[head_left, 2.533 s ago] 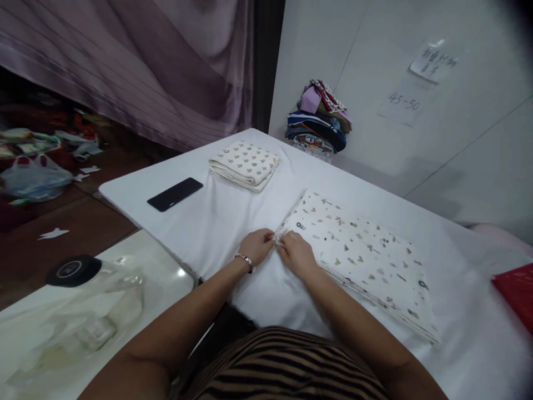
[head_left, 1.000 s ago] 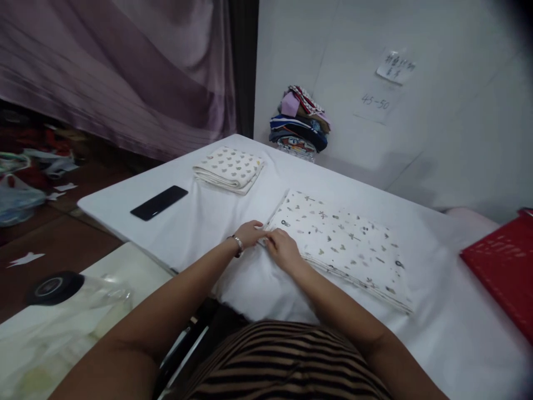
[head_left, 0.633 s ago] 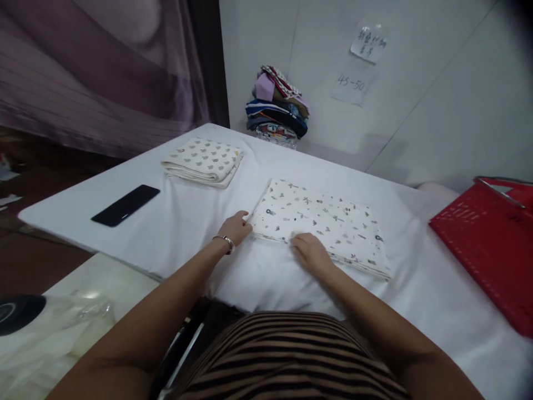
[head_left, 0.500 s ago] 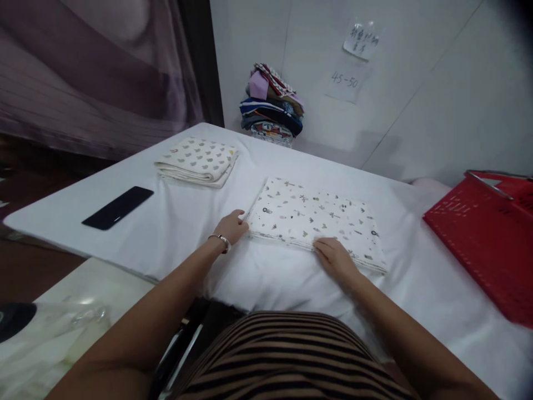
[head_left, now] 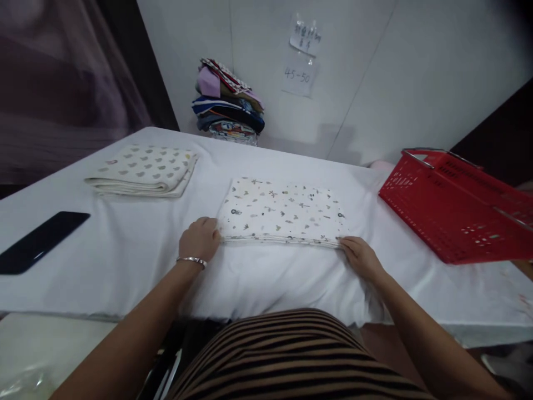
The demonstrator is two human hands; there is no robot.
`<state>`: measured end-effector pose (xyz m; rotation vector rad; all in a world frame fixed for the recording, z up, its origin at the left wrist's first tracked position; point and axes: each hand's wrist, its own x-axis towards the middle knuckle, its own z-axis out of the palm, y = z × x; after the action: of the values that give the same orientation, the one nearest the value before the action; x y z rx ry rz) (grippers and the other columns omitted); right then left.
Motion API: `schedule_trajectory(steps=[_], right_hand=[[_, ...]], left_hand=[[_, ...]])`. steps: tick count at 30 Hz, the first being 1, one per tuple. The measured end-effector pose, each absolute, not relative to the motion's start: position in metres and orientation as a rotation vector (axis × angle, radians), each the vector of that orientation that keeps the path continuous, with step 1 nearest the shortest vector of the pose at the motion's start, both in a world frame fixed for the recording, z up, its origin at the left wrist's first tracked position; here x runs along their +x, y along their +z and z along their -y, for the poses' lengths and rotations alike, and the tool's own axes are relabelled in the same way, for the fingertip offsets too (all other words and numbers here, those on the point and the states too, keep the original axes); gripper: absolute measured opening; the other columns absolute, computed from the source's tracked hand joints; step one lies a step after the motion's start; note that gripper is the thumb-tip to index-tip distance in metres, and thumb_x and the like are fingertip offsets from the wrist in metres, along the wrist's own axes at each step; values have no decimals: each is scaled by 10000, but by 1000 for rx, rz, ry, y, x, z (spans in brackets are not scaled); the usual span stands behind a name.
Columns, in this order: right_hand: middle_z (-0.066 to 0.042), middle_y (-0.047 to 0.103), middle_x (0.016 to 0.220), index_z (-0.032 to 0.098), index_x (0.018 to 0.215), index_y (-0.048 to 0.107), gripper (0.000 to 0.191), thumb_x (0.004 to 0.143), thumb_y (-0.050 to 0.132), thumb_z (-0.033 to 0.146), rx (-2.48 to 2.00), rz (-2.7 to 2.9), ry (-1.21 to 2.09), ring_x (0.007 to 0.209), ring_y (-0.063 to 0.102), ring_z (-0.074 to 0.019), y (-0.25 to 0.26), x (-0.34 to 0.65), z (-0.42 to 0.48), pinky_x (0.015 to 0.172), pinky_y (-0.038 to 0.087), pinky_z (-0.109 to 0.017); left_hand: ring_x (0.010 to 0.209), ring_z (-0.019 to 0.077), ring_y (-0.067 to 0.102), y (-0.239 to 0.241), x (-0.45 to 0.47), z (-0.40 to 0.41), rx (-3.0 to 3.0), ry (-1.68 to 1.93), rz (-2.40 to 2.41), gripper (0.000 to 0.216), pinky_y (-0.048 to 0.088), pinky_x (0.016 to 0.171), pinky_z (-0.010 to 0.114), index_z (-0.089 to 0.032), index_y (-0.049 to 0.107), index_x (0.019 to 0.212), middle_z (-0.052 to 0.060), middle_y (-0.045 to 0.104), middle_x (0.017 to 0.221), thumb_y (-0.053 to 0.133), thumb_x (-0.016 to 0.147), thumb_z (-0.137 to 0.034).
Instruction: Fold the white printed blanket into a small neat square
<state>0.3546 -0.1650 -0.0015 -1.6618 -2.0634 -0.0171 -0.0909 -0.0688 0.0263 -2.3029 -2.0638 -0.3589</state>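
I'm watching the cloth (head_left: 283,211) lying folded and flat on the table (head_left: 137,250), at 12 o'clock from me. The left hand (head_left: 200,239) is curling shut on its 7 o'clock corner. The right hand (head_left: 360,256) is touching the 5 o'clock corner, and I cannot tell if it is pinching or pressing. I'm judging that an even, low hold at both corners, with the layer edges lined up, matters most here. A basket (head_left: 449,216) is sitting at 2 o'clock, a second cloth (head_left: 144,169) at 10, a phone (head_left: 39,241) at 9
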Motion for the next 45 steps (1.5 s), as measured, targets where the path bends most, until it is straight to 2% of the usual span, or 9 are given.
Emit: schedule_trajectory(steps=[2,6,13,26,32,38,45], right_hand=[[-93,642,1026,216,1001,676,288,899,424,312,-1666,2049,1,968,584,-230,3,342,161,871,491,-414],[-77,649,1003,226,978,670,246,893,446,281,-1485,2144,79,942,582,-210,6,296,139,846,487,-382],[-90,661,952,193,926,680,208,886,479,231,-1214,2341,114,900,580,-197,1,229,97,808,466,-349],[-54,638,880,198,848,678,158,855,521,181,-1322,2228,313,834,563,-169,0,222,90,753,444,-289],[-43,601,802,189,772,615,185,872,463,158,-1344,2233,296,792,530,-167,3,219,93,725,424,-289],[-81,608,871,187,837,601,198,901,415,197,-1308,2285,160,834,524,-200,-2,219,99,763,422,-346],[-92,619,938,191,922,633,180,885,467,250,-1251,2279,193,894,541,-208,-3,223,99,794,436,-359]], left_hand=[[1020,261,542,28,-81,69,-2360,-465,1893,307,432,811,385,-171,608,1043,110,591,1152,412,818,-241],[957,222,545,27,-48,68,-2724,-563,1572,243,415,845,370,-192,661,916,67,647,1016,437,844,-252],[857,199,525,12,-21,63,-2944,-531,1517,253,411,806,360,-198,680,830,65,638,903,436,862,-258],[843,184,524,12,-23,57,-3006,-495,1506,282,409,772,330,-184,653,786,55,609,852,398,886,-253],[837,190,515,10,-24,63,-2953,-569,1482,250,402,771,345,-169,609,819,65,604,863,379,895,-233],[861,195,509,11,-26,68,-2948,-480,1395,237,397,769,352,-170,603,827,75,596,896,381,893,-217],[861,189,502,8,-31,64,-3025,-548,1338,245,397,785,352,-184,620,872,62,599,897,421,890,-325]])
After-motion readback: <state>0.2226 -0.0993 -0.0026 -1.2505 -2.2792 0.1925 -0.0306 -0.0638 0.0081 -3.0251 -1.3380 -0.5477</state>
